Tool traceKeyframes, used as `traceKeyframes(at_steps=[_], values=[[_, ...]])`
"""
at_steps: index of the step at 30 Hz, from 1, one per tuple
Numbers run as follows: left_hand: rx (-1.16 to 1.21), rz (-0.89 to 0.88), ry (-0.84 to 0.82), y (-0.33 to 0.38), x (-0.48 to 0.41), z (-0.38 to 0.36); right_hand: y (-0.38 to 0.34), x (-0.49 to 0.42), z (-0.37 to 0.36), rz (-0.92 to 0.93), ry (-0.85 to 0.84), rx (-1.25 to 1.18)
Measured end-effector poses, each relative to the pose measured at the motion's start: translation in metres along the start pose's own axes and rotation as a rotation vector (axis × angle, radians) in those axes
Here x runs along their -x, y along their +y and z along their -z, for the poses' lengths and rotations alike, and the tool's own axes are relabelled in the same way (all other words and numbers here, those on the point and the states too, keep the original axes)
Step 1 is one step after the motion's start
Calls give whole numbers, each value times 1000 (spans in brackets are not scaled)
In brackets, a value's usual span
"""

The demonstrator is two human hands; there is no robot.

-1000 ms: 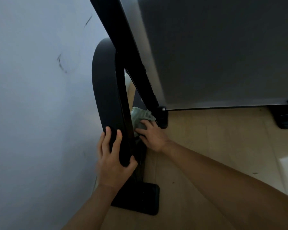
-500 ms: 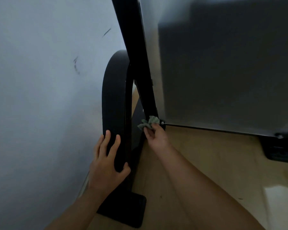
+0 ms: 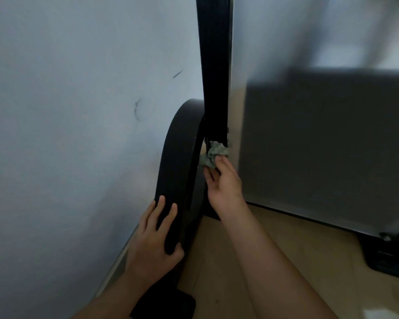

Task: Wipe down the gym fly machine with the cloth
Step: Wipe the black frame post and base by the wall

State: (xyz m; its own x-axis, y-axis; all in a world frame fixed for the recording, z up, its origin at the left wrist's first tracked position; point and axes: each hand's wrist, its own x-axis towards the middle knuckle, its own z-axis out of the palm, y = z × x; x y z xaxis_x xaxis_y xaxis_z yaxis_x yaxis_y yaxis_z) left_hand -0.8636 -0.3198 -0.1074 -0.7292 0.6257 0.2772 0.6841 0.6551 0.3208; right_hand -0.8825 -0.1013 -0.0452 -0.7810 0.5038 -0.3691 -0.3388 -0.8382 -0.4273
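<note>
The fly machine's black upright post rises through the middle of the view, with a curved black frame bar arching down to its left. My right hand pinches a crumpled grey-green cloth and presses it against the lower part of the upright post. My left hand grips the lower end of the curved bar, fingers over its front and thumb behind it. A grey shroud panel of the machine fills the right side.
A pale wall with dark scuff marks stands close on the left. The floor is light wood. A black foot plate sits under the curved bar, and another black foot sits at the far right.
My right hand has slid the cloth up the upright post from its base near the floor. My left hand has kept its grip on the curved bar. The view has tilted upward.
</note>
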Motion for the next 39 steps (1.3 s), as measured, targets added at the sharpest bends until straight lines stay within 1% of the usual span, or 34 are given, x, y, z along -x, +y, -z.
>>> traceKeyframes(at_steps=[4,6,7,9,11,12,14,15,17,19,22,25,27,29,30,32,35,36,38,39], values=[[-6,-4,-15,1,-1,4,-14,9,-26,158,-72,123],[-18,-3,-16,1,-1,4,-20,12,-36,276,-95,232],[-26,0,-16,1,-2,4,-23,13,-40,365,-110,324],[-40,8,-10,2,-2,3,-29,16,-45,631,-186,643],[-53,3,-4,2,-2,3,-32,17,-48,871,-338,1044],[-60,-3,8,1,-2,2,-30,18,-49,939,-409,1233],[-69,-18,28,-1,-2,0,-19,20,-45,1057,-472,1545],[-69,-26,35,-2,-2,-1,-14,22,-39,1128,-463,1643],[-57,-50,43,-4,-4,-1,-7,25,-26,1230,-433,1725],[-48,-67,70,-5,-5,2,-2,28,-15,1263,-449,1748],[25,-71,203,-4,-14,9,-4,30,-8,1224,-520,1729],[139,-77,406,-2,-34,23,-13,35,-9,1091,-610,1690],[148,-175,458,2,-53,34,-19,40,-13,921,-625,1628],[100,-320,417,6,-74,50,-26,45,-20,759,-665,1489],[74,-379,378,8,-85,59,-30,48,-23,713,-687,1415],[69,-417,272,14,-107,80,-37,50,-30,660,-687,1275],[188,-274,58,26,-130,113,-42,50,-38,645,-561,1098],[230,-227,25,28,-138,121,-42,49,-39,642,-520,1048],[303,-141,43,29,-152,136,-37,46,-41,622,-461,994],[315,-81,95,27,-159,143,-33,44,-40,631,-418,1021]])
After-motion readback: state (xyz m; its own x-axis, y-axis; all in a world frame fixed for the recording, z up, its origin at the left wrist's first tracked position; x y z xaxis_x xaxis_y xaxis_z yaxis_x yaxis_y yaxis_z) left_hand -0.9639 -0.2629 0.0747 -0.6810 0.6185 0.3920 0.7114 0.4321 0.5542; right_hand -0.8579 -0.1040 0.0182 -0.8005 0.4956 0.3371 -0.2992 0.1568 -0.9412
